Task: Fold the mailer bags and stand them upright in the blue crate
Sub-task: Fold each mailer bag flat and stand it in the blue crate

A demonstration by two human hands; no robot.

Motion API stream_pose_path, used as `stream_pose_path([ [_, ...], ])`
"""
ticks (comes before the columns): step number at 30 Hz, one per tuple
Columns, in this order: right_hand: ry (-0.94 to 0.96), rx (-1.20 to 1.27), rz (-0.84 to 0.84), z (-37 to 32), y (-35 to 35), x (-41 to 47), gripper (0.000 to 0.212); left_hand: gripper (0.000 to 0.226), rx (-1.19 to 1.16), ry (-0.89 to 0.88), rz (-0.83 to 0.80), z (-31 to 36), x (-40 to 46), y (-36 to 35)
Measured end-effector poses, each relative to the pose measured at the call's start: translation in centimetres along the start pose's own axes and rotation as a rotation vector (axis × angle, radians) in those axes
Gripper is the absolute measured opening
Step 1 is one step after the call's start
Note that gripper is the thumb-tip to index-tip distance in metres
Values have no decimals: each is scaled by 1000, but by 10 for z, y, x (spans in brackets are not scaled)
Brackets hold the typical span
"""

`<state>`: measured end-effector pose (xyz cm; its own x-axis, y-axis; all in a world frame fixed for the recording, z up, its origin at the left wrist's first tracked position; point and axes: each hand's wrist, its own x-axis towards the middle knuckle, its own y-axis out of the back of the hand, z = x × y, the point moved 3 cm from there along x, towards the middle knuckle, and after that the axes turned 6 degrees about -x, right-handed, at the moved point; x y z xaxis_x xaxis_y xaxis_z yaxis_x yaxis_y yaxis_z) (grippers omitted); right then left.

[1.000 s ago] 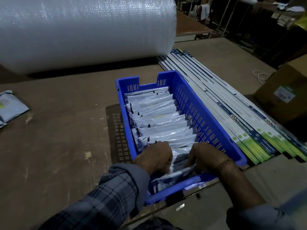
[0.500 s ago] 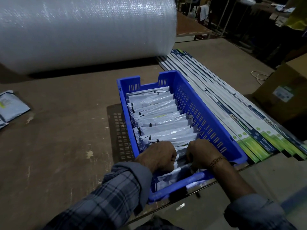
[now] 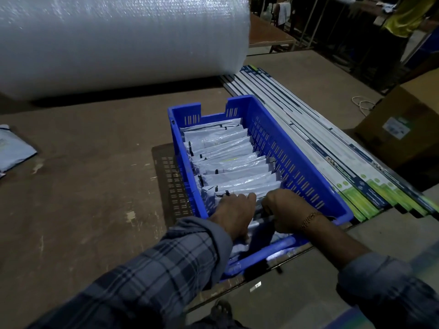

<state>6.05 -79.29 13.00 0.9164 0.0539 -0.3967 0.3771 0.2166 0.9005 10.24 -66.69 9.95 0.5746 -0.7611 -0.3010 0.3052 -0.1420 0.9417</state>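
Blue crate [image 3: 294, 160] on table [image 3: 83, 186], long axis running away from the person. Folded mailer bags [image 3: 228, 160] stand on edge, crosswise, in a row. Left hand [image 3: 234, 213] and right hand [image 3: 288, 213], fingers curled, grip the nearest bags.

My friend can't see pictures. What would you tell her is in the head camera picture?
Two hands, the left hand and right hand, press into a row of folded grey mailer bags standing in a blue crate on a brown table. A big bubble wrap roll lies behind the crate.
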Motion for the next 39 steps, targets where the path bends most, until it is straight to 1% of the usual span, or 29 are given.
stream_pose_path([
  [3, 63, -71, -57, 3, -7, 7, 43, 95, 39, 25, -49, 3, 1, 1],
  [5, 113, -143, -42, 5, -10, 12, 48, 95, 76, 31, -56, 7, 2, 1],
  [8, 198, -281, 67, 2, -2, 17, 30, 89, 109, 61, -43, 8, 4, 0],
  [9, 216, -328, 92, 2, -1, 18, 27, 85, 111, 80, -28, 6, 5, 1],
  [13, 242, -383, 194, 9, -10, 31, 33, 73, 118, 151, 39, 0, 6, 3],
  [15, 243, -392, 207, 8, -10, 33, 30, 67, 165, 159, 86, 0, 6, 3],
  [18, 212, -403, 198, 7, -7, 33, 23, 65, 229, 171, 114, -1, 7, 3],
  [22, 168, -385, 212, 4, 1, 33, 23, 67, 275, 181, 135, -3, 9, 4],
  [25, 139, -372, 204, 2, 4, 28, 25, 72, 261, 183, 139, -3, 8, 4],
  [27, 111, -336, 165, 3, 4, 25, 27, 83, 240, 181, 148, -6, 4, 5],
  [29, 51, -251, 88, 8, 0, 23, 30, 98, 216, 177, 176, -10, -4, 11],
  [31, -1, -158, 5, 11, -1, 19, 34, 99, 197, 154, 265, -18, -16, 24],
  [34, -16, -81, -63, 10, 3, 11, 44, 79, 74, 121, 485, -40, -41, 49],
  [35, -20, -62, -76, 7, 9, 8, 43, 70, -6, 121, 580, -51, -51, 55],
  [36, -23, -34, -60, 4, 15, 5, 37, 61, -99, 132, 679, -62, -63, 59],
  [38, -51, 34, 45, -4, 31, 0, 25, 48, -246, 192, 851, -89, -87, 60],
  [39, -78, 87, 114, -11, 41, -2, 29, 44, -295, 236, 910, -104, -100, 56],
])
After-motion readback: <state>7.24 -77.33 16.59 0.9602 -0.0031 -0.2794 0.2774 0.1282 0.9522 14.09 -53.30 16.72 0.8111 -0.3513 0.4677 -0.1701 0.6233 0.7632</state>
